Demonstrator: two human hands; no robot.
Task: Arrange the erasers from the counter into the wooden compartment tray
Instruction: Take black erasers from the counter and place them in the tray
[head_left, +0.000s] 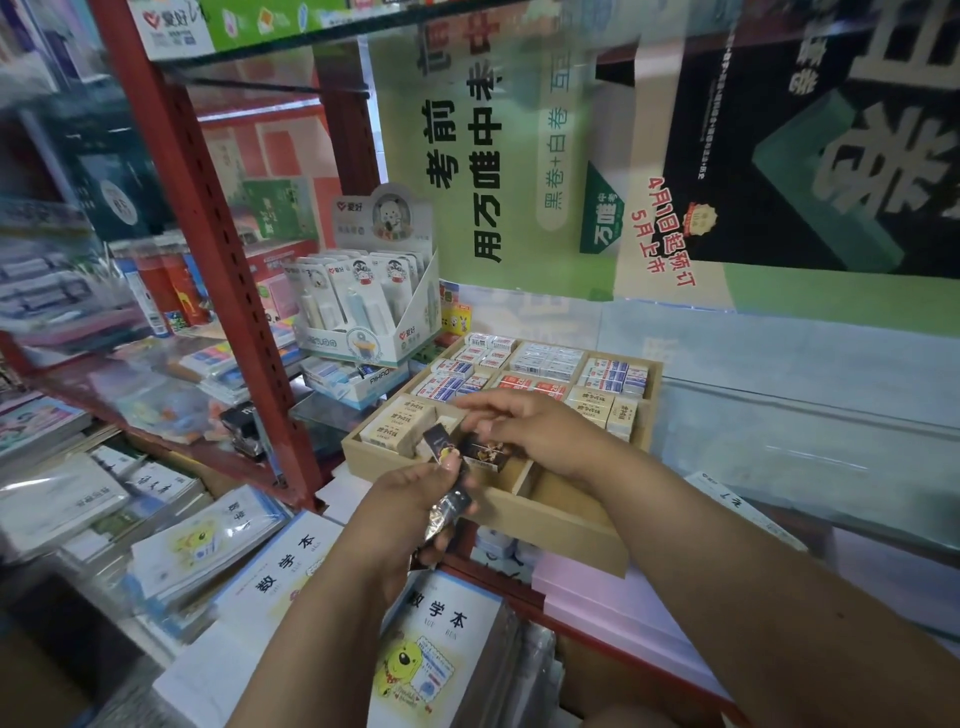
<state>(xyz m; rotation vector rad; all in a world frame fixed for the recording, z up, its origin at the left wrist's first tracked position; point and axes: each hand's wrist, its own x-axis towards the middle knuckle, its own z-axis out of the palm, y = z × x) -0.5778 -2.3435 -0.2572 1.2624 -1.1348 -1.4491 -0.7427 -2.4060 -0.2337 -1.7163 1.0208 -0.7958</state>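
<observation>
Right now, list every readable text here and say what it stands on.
"数学本": exercise book cover below the hands.
"数学本": second exercise book further left.
"考前用万唯中考": green poster.
"4月1日起预订 5月上市": same poster, red print.
"AIHAO": small box beside the wooden tray.
Eraser labels: too small to read.

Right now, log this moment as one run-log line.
left hand: holds dark erasers | right hand: places dark eraser | wooden tray: front-right compartment bare

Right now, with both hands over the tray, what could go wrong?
1. The left hand grips several dark erasers at once; one could slip out onto the notebooks.
2. The right hand sets a dark eraser near the beige erasers, so kinds might get mixed in the wooden tray.
</observation>
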